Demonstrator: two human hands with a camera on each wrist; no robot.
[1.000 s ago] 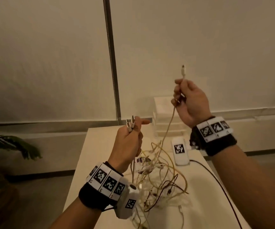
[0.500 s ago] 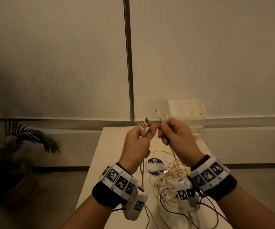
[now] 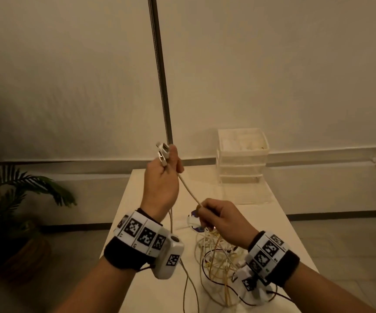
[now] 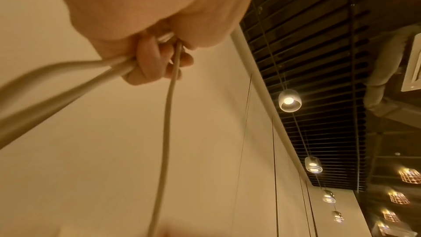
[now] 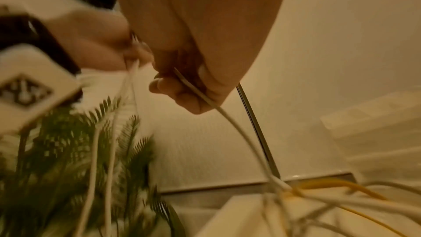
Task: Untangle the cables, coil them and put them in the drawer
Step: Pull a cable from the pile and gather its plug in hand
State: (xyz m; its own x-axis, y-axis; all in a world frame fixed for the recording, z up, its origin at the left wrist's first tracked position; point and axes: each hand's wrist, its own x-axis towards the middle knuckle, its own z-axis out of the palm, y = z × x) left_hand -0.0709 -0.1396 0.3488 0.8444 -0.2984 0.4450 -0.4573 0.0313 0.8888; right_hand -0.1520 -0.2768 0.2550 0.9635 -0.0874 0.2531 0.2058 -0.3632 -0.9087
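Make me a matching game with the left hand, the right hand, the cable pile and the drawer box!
Things:
1. left hand
2. right hand
3. cable pile
4. drawer box

Places:
A. far end of the table
B. raised, gripping plug ends
C. tangled on the table, near side
D. lower, pinching the white cable

Pairs: 1-B, 2-D, 3-C, 4-A
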